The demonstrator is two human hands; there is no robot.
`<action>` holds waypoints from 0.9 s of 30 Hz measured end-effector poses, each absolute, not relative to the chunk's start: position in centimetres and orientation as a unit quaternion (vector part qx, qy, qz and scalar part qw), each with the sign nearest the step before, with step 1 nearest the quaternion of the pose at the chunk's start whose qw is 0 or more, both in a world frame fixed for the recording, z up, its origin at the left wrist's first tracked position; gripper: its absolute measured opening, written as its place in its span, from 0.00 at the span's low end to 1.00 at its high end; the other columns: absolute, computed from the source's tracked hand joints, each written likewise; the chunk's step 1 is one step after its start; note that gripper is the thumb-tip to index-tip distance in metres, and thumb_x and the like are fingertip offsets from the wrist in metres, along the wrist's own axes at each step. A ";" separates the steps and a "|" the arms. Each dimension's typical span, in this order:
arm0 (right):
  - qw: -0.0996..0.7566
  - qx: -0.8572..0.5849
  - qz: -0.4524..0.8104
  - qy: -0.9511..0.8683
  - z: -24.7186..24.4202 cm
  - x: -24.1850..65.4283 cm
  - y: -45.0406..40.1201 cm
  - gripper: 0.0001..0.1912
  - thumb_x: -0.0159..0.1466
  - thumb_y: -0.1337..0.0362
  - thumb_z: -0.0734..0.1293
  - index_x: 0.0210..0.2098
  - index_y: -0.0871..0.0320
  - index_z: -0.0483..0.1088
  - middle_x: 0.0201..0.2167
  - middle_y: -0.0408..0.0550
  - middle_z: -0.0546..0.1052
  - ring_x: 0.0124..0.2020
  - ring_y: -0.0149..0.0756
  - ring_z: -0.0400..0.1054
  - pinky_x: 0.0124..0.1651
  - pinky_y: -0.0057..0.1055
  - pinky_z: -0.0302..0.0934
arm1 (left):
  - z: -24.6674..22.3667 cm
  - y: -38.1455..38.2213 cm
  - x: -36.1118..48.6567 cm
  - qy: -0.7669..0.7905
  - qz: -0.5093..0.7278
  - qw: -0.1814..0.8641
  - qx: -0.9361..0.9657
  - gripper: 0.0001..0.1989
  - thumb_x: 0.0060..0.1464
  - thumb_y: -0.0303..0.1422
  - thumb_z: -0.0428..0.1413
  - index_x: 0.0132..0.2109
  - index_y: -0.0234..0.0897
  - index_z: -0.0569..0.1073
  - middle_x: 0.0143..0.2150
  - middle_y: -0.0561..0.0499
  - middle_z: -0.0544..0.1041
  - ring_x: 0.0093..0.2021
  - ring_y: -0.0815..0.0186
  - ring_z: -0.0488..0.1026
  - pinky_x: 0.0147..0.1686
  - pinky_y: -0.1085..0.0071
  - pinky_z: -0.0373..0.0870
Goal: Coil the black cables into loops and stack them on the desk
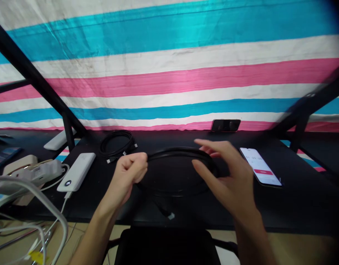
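Note:
My left hand (132, 173) is closed in a fist around one side of a looped black cable (177, 151). The coil spans the gap to my right hand (227, 173), whose thumb and fingers are spread apart at the coil's far side; any contact there is hard to make out. Below the loop dangles a cable end with a metal connector (169, 215), slightly blurred. A second coiled black cable (116, 143) lies on the black table (268, 206), behind my left hand, with several silvery connectors showing.
A white power bank (77, 173) with a plugged-in cable lies at left, beside a white power strip (45, 173). At right rests a lit phone (260, 167); another phone (226, 125) leans at the back. Black frame bars (36, 73) rise at the sides before a striped sheet (169, 73).

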State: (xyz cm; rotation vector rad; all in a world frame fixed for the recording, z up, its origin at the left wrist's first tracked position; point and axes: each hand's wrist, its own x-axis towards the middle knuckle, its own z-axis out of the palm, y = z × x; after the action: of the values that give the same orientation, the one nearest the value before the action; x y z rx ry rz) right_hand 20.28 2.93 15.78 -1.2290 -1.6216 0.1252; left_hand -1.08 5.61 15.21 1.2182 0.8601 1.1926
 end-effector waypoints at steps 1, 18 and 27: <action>0.550 -0.521 0.041 -0.652 15.4 20.6 3.2 0.22 0.58 0.62 0.70 0.52 0.49 0.70 0.42 0.48 0.74 0.43 0.40 0.69 0.47 0.37 0.66 | 15.0 5.6 -1.4 0.351 0.544 0.588 0.485 0.29 0.49 0.49 0.60 0.18 0.37 0.53 0.18 0.61 0.42 0.18 0.77 0.38 0.17 0.75 0.38; 0.625 -0.423 0.443 -0.484 9.6 20.0 5.1 0.18 0.63 0.51 0.65 0.48 0.53 0.67 0.43 0.50 0.76 0.42 0.39 0.74 0.41 0.35 0.72 | 12.2 6.0 -1.3 0.248 0.575 0.690 0.363 0.34 0.52 0.49 0.57 0.18 0.37 0.43 0.13 0.63 0.34 0.13 0.76 0.33 0.14 0.74 0.39; 0.571 -0.464 0.488 -0.470 10.4 20.6 4.3 0.18 0.63 0.47 0.63 0.44 0.54 0.66 0.20 0.36 0.65 0.11 0.19 0.47 0.11 0.18 0.38 | 12.4 6.5 -2.8 0.250 0.417 0.786 0.381 0.29 0.55 0.49 0.54 0.17 0.38 0.50 0.13 0.62 0.40 0.14 0.76 0.38 0.14 0.76 0.40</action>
State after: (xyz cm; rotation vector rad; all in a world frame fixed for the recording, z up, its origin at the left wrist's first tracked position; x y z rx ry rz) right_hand 20.64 4.33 10.41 -1.0889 -1.1032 1.1452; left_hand -2.80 6.52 12.38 0.8224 0.5391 0.8989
